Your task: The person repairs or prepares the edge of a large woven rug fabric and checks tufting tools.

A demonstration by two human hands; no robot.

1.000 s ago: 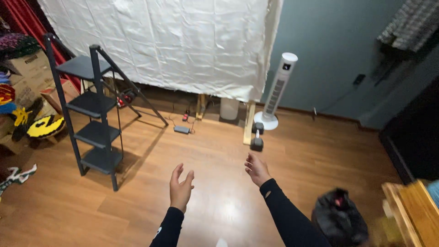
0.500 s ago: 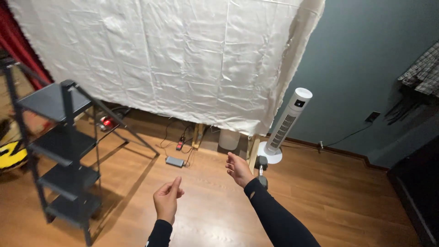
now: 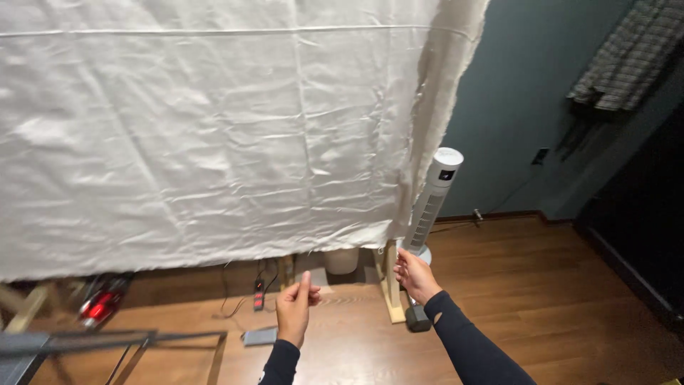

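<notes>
Reaching forward in the head view, both bare hands hang in the air over the wooden floor (image 3: 541, 299), and neither holds anything. The right hand (image 3: 415, 274) is half open, fingers loosely spread and curled toward the lower right corner of the white sheet (image 3: 214, 142), which hangs like a wide curtain across most of the picture. That corner lies just above and slightly left of the right hand, near but not touching as far as can be told. The sheet's right edge runs upright from there, so its free border stands vertical, directly above the fingers. The left hand (image 3: 294, 311) sits lower and further left, loosely closed with the thumb up, and is well apart from that corner; the right hand is clearly the nearer one. Just behind the right hand stands a white tower fan (image 3: 434, 203), leaning a little in the picture, its base partly hidden by the hand. A wooden leg (image 3: 390, 285) of the frame under the sheet stands between the two hands, and a dark dumbbell (image 3: 417, 318) rests on the floor beside the right wrist. Near the floor's left side lie a power strip (image 3: 258, 294) and a small grey box (image 3: 259, 336).
</notes>
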